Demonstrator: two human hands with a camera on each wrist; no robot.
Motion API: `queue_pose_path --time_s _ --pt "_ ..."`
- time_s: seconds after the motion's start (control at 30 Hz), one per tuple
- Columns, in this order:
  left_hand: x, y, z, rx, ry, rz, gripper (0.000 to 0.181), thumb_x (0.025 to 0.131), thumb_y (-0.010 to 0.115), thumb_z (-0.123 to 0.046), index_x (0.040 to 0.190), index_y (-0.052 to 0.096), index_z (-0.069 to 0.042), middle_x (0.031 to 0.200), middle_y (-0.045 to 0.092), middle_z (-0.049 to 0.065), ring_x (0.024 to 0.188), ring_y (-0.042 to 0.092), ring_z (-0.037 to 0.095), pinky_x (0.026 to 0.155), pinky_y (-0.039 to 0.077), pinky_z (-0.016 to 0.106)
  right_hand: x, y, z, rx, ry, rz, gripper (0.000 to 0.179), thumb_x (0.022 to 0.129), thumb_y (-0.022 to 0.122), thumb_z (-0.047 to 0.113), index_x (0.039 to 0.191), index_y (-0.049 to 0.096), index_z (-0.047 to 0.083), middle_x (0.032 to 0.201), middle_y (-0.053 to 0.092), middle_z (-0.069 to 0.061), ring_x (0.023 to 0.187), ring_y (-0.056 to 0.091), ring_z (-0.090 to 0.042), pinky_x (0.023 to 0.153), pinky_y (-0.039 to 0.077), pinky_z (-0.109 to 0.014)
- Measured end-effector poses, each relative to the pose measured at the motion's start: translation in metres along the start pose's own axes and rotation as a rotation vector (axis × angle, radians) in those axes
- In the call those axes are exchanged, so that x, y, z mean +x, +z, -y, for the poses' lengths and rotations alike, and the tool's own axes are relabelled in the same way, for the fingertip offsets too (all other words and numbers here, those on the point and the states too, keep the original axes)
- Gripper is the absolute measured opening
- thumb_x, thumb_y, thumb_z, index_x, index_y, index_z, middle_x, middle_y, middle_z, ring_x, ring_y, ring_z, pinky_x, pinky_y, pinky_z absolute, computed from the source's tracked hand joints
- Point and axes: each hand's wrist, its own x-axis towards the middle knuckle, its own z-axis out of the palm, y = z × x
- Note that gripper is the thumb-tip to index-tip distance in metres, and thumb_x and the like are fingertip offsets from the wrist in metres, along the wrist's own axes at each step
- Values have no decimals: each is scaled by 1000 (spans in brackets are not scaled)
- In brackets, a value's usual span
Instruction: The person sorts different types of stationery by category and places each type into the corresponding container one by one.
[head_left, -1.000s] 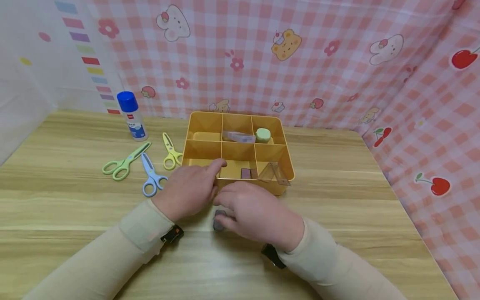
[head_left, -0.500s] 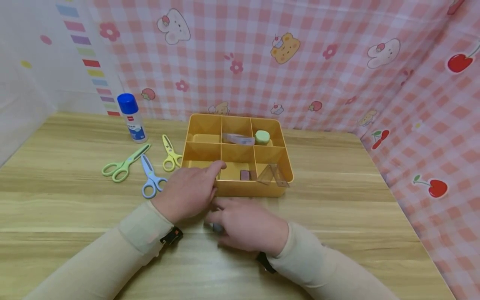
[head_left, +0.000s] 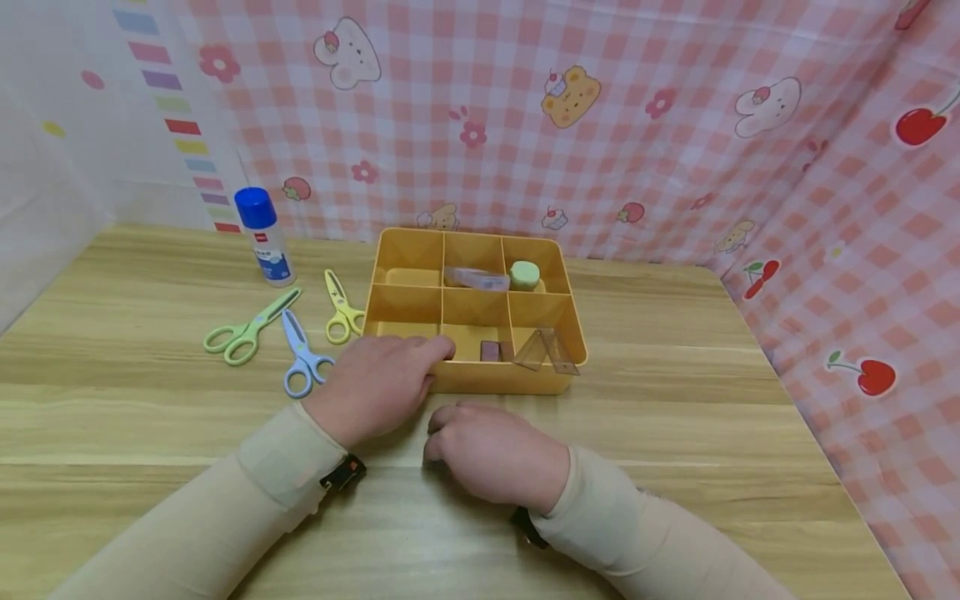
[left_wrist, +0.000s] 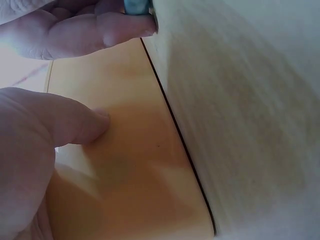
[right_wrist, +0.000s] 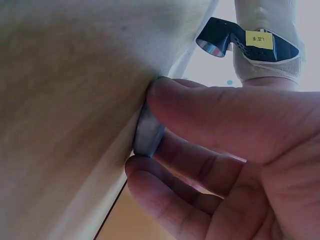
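The left hand (head_left: pixel 375 383) grips the front wall of a yellow divided storage box (head_left: pixel 502 380), fingers over the rim. In the left wrist view its thumb (left_wrist: pixel 75 120) presses the wall's outer face. Just in front of the box, the right hand (head_left: pixel 498 457) is low over the table. Between its thumb and fingers it pinches a small grey block (right_wrist: pixel 149 132), standing on edge close to the tabletop in the right wrist view. In the head view the hand hides that block.
Box compartments hold a purple block (head_left: pixel 490 351), clear triangular rulers (head_left: pixel 551 350), a clear purplish item (head_left: pixel 477 278) and a pale green round thing (head_left: pixel 524 275). Left lie green scissors (head_left: pixel 243 333), blue scissors (head_left: pixel 302 354) and yellow scissors (head_left: pixel 341 312); a blue-capped glue bottle (head_left: pixel 264 237) stands behind.
The right hand has moved down from the box front toward the table and closed round the grey block, which was visible earlier. The left index finger has lowered onto the box rim.
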Motion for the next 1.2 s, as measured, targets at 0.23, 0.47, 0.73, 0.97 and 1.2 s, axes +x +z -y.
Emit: queue_pose_path --time_s 0.23,0.47,0.73,0.97,1.2 --pt "0 -1 -1 3 -12 31 10 100 62 -14 105 58 -20 72 58 -4 53 48 17 47 33 31 -1 -4 -3 26 -9 -75 16 91 74 8 97 80 21 100 69 2 88 66 -14 82 54 -28" --pt "1 -2 -2 -11 -20 32 8 105 61 -23 99 55 -23 72 55 -6 55 48 16 47 33 31 -8 -22 -11 103 59 -273 21 84 76 12 104 79 19 102 65 0 92 61 -17 84 52 -32" --pt "0 1 -2 14 -35 27 12 105 58 -21 114 64 -21 74 64 -4 59 57 18 51 43 37 -11 -30 -24 165 200 -486 24 88 71 9 110 79 13 119 70 -7 107 64 -26 96 54 -39" --pt "0 0 -2 15 -21 30 6 101 60 -15 105 60 -18 67 55 -5 55 51 16 48 37 34 -12 -31 -28 180 305 -451 23 91 71 10 113 78 11 122 69 -9 102 62 -27 90 54 -40" --pt "1 0 -2 24 -27 46 5 102 59 -16 106 59 -19 68 54 -5 55 50 16 48 35 33 -11 -30 -29 162 299 -475 21 90 72 9 111 78 11 119 70 -9 100 63 -28 89 54 -40"
